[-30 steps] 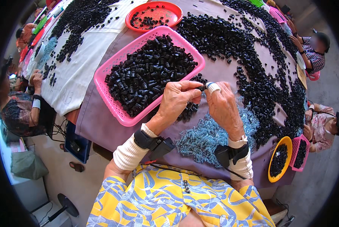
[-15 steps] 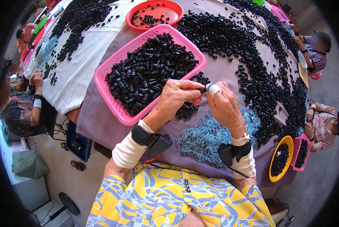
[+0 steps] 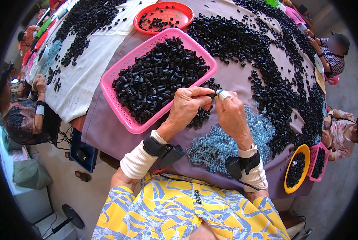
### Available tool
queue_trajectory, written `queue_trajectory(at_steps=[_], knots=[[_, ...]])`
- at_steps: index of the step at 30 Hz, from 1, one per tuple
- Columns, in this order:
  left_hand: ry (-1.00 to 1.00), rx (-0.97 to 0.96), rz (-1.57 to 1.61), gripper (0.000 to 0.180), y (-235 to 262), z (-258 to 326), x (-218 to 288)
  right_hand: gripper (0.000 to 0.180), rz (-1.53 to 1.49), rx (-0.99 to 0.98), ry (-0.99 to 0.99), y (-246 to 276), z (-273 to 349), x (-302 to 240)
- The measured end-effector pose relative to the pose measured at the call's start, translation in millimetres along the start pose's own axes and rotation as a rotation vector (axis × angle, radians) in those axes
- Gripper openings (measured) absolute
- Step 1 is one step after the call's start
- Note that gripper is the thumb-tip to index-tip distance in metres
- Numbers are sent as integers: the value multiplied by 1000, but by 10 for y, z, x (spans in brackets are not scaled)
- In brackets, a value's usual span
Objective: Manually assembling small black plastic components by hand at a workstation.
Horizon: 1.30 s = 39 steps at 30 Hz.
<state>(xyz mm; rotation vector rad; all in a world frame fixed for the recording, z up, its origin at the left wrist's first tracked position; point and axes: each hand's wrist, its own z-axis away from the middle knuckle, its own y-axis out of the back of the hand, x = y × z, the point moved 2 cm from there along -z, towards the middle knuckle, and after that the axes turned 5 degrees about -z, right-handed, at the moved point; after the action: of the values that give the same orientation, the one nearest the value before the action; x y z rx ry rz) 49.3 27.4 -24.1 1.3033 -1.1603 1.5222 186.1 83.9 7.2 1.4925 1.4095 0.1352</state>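
Note:
My left hand (image 3: 185, 107) and my right hand (image 3: 231, 116) meet fingertip to fingertip, both pinching a small black plastic cord lock (image 3: 215, 94), mostly hidden by the fingers. White tape wraps one finger of my right hand. Beyond my left hand, a pink basket (image 3: 134, 127) holds a heap of black cord locks (image 3: 159, 76). Several loose black pieces (image 3: 199, 119) lie between the basket and my hands. Just below my right hand spreads a pile of small bluish coil springs (image 3: 215, 148).
Black plastic parts (image 3: 235, 38) are strewn over the cloth-covered table (image 3: 125, 138). A red tray (image 3: 183, 22) with black parts stands behind the basket. At right are a yellow tray (image 3: 286, 176) and a small pink basket (image 3: 318, 178). Other people sit around the table.
Both hands stay together in nearly the same place, still pinching. My right hand and wrist have shifted slightly left and down, the fingers curled a little more.

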Motion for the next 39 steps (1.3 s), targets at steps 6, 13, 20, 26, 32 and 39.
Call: queue_trajectory(at_steps=[6, 13, 20, 26, 32, 39], knots=[[17, -24, -53, 20, 21, 15, 97, 5, 186, -93, 101, 101, -65, -41], [63, -25, -20, 20, 9, 33, 105, 5, 113, -60, 128, 75, -40, 20], [43, 30, 70, 19, -25, 24, -17, 4, 41, -33, 56, 13, -29, 9], [96, 42, 158, 21, -55, 37, -8, 10, 94, -99, 58, 102, -92, -42], [182, 44, 306, 21, -127, 55, 11, 20, 201, -19, 72, 83, -99, 21], [247, -86, 321, 24, -139, 56, 64, 21, 82, -23, 72, 152, -108, 80]])
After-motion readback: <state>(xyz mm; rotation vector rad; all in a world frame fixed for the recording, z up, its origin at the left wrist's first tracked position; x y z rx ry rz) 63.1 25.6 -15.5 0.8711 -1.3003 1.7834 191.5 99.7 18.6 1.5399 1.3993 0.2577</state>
